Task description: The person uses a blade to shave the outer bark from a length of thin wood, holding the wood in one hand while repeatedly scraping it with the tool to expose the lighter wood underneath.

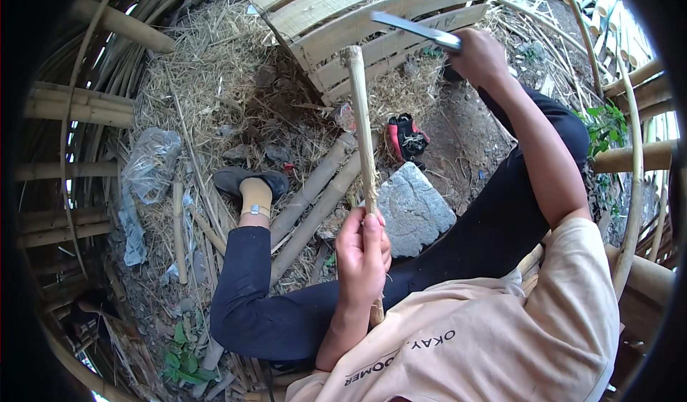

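Dry yellowish straw (207,51) lies over brown earth (472,141). The left hand (363,259) is wrapped around a long, pale wooden stick (363,130), upright before the body; the right hand (481,57) grips a flat, grey metal blade (411,28). Near the stick sits an angular grey stone (413,209).

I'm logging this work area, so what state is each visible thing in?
Stick: held raised, bark or fibres frayed partway along.
Metal blade: bare, held apart from the stick.
Left hand: closed around the stick.
Right hand: closed on the blade's near end.
Clear plastic bag: crumpled.
Dark shoe: worn.
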Available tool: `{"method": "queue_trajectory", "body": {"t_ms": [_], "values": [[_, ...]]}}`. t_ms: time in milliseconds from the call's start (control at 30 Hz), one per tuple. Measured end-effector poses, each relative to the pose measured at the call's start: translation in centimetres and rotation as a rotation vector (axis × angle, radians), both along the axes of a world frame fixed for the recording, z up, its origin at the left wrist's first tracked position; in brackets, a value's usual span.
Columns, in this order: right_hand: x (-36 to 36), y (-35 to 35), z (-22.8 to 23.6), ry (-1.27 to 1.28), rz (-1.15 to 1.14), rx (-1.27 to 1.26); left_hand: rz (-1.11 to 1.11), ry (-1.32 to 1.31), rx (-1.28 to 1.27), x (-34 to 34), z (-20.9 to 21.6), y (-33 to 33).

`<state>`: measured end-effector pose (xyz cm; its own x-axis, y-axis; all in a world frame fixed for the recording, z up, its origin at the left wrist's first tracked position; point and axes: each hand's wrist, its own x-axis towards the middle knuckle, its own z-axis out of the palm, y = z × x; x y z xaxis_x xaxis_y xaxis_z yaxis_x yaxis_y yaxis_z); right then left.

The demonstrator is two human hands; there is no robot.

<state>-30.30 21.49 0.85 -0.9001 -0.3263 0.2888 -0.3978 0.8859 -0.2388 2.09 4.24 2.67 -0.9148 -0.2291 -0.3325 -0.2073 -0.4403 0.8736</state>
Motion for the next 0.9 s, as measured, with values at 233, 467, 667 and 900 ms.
{"method": "queue_trajectory", "body": {"t_ms": [233, 467, 667, 900], "values": [[4.6, -0.5, 0.4, -0.383, 0.209, -0.402, 0.09, 0.046, 0.082, -0.5, -0.4, -1.8], [9.6, -5.2, 1.4, -0.332, 0.588, -0.144, -0.034, 0.019, 0.302, -0.5, -1.5, -2.8], [9.4, -5.0, 0.9, -0.278, 0.467, 0.013, -0.034, -0.01, 0.264, -0.6, -2.4, -1.5], [1.1, -2.0, -0.3, -0.091, 0.044, 0.033, -0.122, 0.0, 0.252, -0.4, -1.6, 1.4]]}}
